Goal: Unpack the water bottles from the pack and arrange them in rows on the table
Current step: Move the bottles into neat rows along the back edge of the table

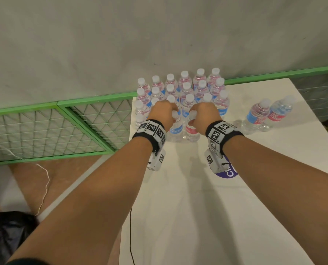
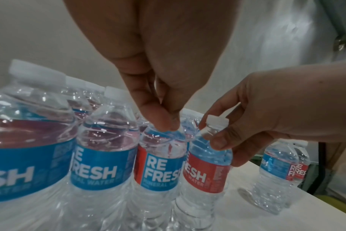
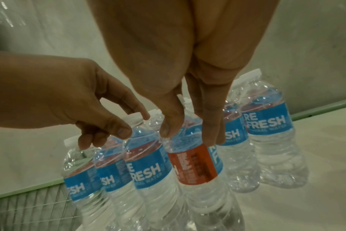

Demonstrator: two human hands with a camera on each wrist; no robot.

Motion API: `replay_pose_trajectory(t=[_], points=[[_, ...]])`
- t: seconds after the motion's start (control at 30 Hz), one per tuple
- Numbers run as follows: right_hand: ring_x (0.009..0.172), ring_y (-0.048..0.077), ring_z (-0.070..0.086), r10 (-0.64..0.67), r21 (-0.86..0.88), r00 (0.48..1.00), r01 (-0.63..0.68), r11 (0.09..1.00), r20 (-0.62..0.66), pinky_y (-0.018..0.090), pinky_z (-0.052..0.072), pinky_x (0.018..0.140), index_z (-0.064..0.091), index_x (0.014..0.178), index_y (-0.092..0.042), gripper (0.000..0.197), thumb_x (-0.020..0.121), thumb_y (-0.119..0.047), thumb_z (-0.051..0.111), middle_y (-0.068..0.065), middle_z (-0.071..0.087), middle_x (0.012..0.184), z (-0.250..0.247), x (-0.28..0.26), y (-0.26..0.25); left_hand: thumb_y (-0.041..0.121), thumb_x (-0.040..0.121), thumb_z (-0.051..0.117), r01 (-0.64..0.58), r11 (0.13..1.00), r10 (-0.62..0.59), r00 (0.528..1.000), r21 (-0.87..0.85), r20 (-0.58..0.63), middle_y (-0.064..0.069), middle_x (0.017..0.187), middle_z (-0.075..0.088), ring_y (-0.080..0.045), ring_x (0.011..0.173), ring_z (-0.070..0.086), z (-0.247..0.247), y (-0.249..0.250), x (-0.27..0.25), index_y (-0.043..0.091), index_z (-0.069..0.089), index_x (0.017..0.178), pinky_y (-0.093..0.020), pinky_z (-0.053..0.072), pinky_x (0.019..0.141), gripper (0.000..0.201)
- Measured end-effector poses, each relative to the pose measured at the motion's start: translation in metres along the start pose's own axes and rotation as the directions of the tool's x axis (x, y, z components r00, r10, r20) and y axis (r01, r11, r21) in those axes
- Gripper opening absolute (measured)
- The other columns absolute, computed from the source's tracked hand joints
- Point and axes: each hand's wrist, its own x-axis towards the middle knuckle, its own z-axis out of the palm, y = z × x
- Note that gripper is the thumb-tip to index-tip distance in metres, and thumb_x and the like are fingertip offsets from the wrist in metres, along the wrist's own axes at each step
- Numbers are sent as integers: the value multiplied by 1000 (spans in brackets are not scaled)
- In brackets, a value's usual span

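The pack of water bottles [image 1: 180, 88], several rows with white caps and blue-and-red labels, stands at the far left corner of the white table [image 1: 235, 197], with crinkled clear film [image 2: 190, 129] around the front bottles. My left hand [image 1: 164, 113] [image 2: 164, 123] grips the neck of a front-row bottle showing its blue label [image 1: 176, 129] [image 2: 160, 170] [image 3: 148, 170]. Beside it my right hand [image 1: 204, 115] [image 3: 190, 134] pinches the neck of the neighbouring bottle showing its red label [image 1: 191, 131] [image 2: 205, 175] [image 3: 193, 164]. Both bottles stand on the table. Two loose bottles [image 1: 256, 115] [image 1: 279, 111] stand to the right.
A grey wall rises right behind the pack. Green-framed wire grid panels [image 1: 44, 131] lie left of the table, below its edge. A purple sticker [image 1: 230, 174] is on the tabletop under my right wrist. A black cable [image 1: 130, 236] hangs along the table's left edge.
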Motion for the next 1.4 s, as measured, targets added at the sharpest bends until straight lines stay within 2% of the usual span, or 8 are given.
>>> replay_pose_trajectory(t=[0.17,0.4,0.47,0.53,0.63,0.83,1.23,1.4], points=[[91,27,62,23,-107,999,-25,994,-26,31,45,68,62,95,-7,47,71,-42,80,8,59,90,0,8,-10,3,80,72,46,998,-46,999,-49,10,-10,115,66,-28,96,67,-4,2,0,19,69,118,-34,57,82,41],[89,29,60,-42,-221,999,48,974,32,33,45,64,51,121,-10,77,77,-72,56,11,62,102,-3,9,-4,6,76,78,59,996,-57,998,-60,28,-8,107,70,-26,92,68,-7,2,0,21,71,115,-39,59,81,42],[92,27,58,-107,-160,991,118,980,75,34,48,71,52,120,-15,67,76,-65,64,8,58,104,-7,10,-1,5,77,74,54,997,-52,998,-56,30,-9,100,71,-27,91,67,-7,1,0,21,71,114,-39,59,80,40],[104,28,57,-193,-152,968,218,964,163,37,49,83,55,121,-19,51,76,-35,74,7,56,113,-10,11,0,2,77,71,51,997,-50,998,-62,28,-10,97,72,-29,90,68,-7,1,0,21,71,112,-39,59,79,40],[108,28,58,-225,-203,952,267,942,207,38,51,90,61,121,-20,46,78,-6,66,9,61,118,-11,13,3,-1,76,70,60,995,-57,998,-76,35,-10,98,72,-30,87,69,-7,1,-1,21,72,112,-40,59,79,42],[104,30,59,-179,-133,976,196,972,127,31,44,80,63,121,-16,41,82,-19,72,14,64,113,-6,17,6,-4,76,69,76,991,-74,997,-106,25,-9,95,74,-27,82,71,-6,-1,-1,20,72,112,-34,60,75,43],[106,32,58,-151,-97,983,161,982,100,33,45,85,60,126,-14,46,83,-22,74,17,61,116,-1,16,9,-2,78,68,45,998,-46,999,-51,-24,-12,105,70,-30,100,64,1,1,-4,19,67,120,-40,56,84,47],[110,29,59,-170,45,985,169,985,30,35,48,92,55,133,-16,57,83,-34,72,12,63,117,-10,-4,24,5,82,71,74,995,-75,997,-71,-9,-13,119,64,-33,93,67,7,4,-12,24,58,132,-39,57,82,55]])
